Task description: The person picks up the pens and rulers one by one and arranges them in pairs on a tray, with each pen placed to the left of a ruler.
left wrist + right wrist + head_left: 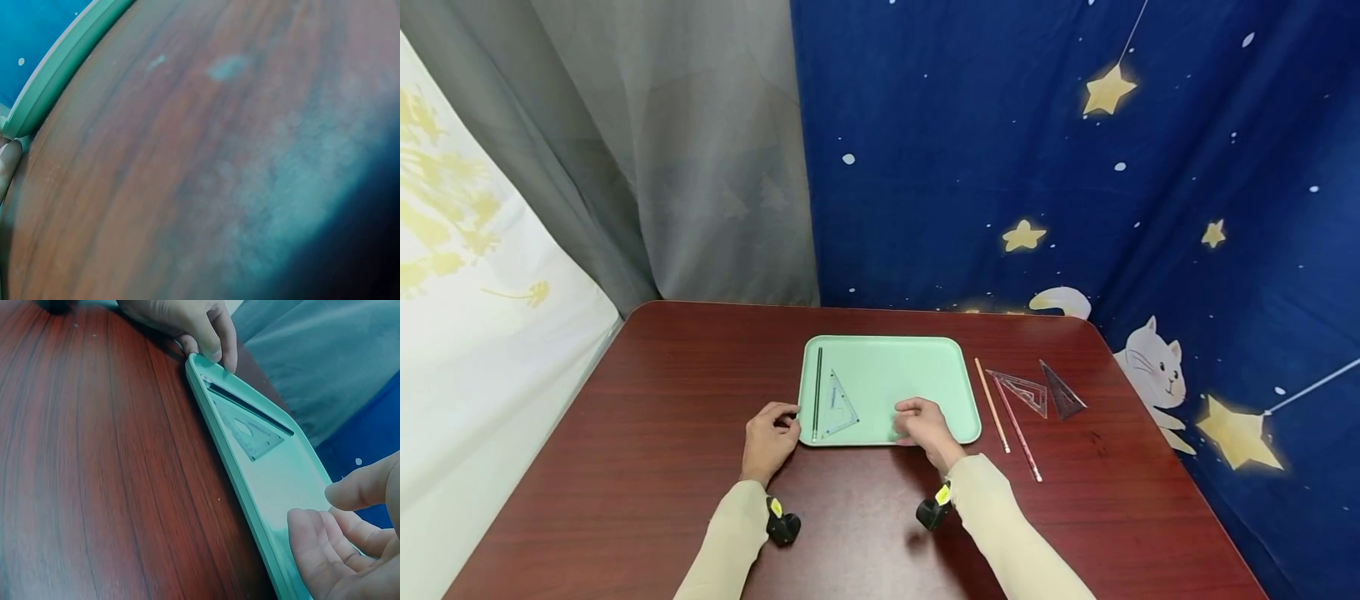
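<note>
A light green tray (pixel 895 392) lies on the table. Inside it at the left are a dark pencil (pixel 817 392) and a clear triangle ruler (pixel 839 408), which stand side by side. My left hand (pixel 770 442) holds the tray's near left corner, fingers over the rim, as the right wrist view shows. Over the near right part of the tray hovers my right hand (pixel 925 429). Its thumb and fingers (pixel 306 537) are loosely bent and apart, with nothing between them. The left wrist view catches only a fingertip at the tray's rim (pixel 56 69).
Right of the tray lie an orange pencil (pixel 992 404) and a pink pencil (pixel 1017 429). A clear triangle ruler (pixel 1030 394) touches the pink pencil's upper end in the head view, with a darker triangle ruler (pixel 1062 392) beyond it. Curtains hang behind the brown table (pixel 662 400).
</note>
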Available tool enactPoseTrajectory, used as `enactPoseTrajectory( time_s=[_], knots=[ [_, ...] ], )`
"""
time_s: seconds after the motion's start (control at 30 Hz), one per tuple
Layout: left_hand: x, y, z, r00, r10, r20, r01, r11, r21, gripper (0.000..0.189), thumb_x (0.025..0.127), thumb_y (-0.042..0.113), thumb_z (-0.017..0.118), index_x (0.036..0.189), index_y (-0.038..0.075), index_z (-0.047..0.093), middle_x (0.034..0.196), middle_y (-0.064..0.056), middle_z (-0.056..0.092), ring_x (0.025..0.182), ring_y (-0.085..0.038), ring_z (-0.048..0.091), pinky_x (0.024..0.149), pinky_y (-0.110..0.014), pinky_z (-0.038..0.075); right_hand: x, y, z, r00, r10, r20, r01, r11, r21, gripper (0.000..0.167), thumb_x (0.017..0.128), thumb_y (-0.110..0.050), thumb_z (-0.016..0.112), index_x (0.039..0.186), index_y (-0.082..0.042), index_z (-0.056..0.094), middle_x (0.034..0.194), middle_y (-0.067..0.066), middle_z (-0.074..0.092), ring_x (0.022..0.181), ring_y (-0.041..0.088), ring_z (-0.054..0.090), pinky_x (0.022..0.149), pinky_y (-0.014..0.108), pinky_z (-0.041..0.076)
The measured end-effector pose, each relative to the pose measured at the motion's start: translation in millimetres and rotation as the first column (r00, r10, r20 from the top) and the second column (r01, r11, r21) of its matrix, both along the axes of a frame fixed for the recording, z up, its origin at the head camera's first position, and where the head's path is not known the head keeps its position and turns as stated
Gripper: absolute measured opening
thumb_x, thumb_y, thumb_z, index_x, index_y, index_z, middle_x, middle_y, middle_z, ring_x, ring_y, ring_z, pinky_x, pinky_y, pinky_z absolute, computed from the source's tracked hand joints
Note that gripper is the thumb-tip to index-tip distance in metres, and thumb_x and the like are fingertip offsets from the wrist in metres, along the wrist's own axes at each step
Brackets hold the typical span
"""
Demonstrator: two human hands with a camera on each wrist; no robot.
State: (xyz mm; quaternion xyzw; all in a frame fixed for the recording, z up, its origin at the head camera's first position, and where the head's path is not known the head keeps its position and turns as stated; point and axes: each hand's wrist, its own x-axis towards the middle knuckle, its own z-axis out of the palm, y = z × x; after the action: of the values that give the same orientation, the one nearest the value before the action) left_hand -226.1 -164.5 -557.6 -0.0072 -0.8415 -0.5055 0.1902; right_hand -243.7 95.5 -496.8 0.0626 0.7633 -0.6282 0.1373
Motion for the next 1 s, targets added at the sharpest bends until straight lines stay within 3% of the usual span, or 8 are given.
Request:
enactPoseTrajectory(
  time_s=[0.4,1.0],
  knots=[
    [-1.6,-0.2,-2.1,1.000,0.000,-0.007,0.000,1.000,-0.011,0.019,0.081,0.001,0.063,0.097,0.004,0.073,0.087,-0.005,0.066,0.066,-0.002,0.059,0.060,-0.017,0.050,2.6,18,-0.3,0.998,-0.053,0.015,0.053,0.999,0.006,0.037,0.078,0.004,0.054,0.115,0.010,0.057,0.098,0.014,0.059,0.073,0.017,0.059,0.059,0.028,0.056],
    [-0.9,-0.8,0.3,1.000,-0.005,0.026,0.005,1.000,-0.009,0.020,0.082,-0.001,0.064,0.099,0.004,0.073,0.089,-0.006,0.065,0.069,-0.010,0.063,0.062,-0.018,0.051,6.0,52,-2.0,0.993,-0.120,0.009,0.120,0.992,0.027,0.035,0.078,0.006,0.053,0.112,0.011,0.057,0.084,0.006,0.057,0.065,0.013,0.056,0.054,0.025,0.053]
  ],
)
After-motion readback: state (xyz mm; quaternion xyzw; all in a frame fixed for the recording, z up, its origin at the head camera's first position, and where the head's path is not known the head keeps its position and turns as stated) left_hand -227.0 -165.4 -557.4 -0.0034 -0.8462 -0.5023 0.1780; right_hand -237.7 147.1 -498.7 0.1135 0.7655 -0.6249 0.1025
